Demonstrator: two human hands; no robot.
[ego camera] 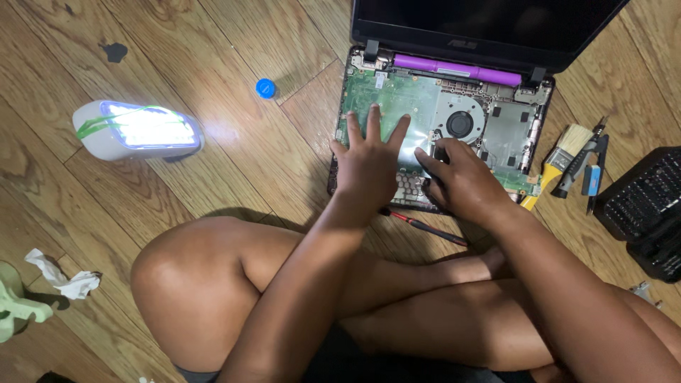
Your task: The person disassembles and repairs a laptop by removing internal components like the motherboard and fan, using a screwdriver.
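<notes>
An opened laptop (496, 117) lies on the wooden floor with its green circuit board (397, 99), round fan (460, 124) and purple battery (457, 69) exposed. My left hand (369, 163) rests flat on the board's left side, fingers spread. My right hand (461, 181) sits just right of it, fingertips curled down on a small dark part near the fan; what it grips is hidden. A red-and-black screwdriver (425, 227) lies beneath my wrists by the laptop's front edge.
A lit white lamp (138, 129) stands at the left, a blue bottle cap (265, 88) beyond it. A yellow-handled brush (560, 159), hand tools (585, 170) and a black bit case (645, 206) lie at the right. Crumpled tissue (64, 276) is lower left. My crossed legs fill the foreground.
</notes>
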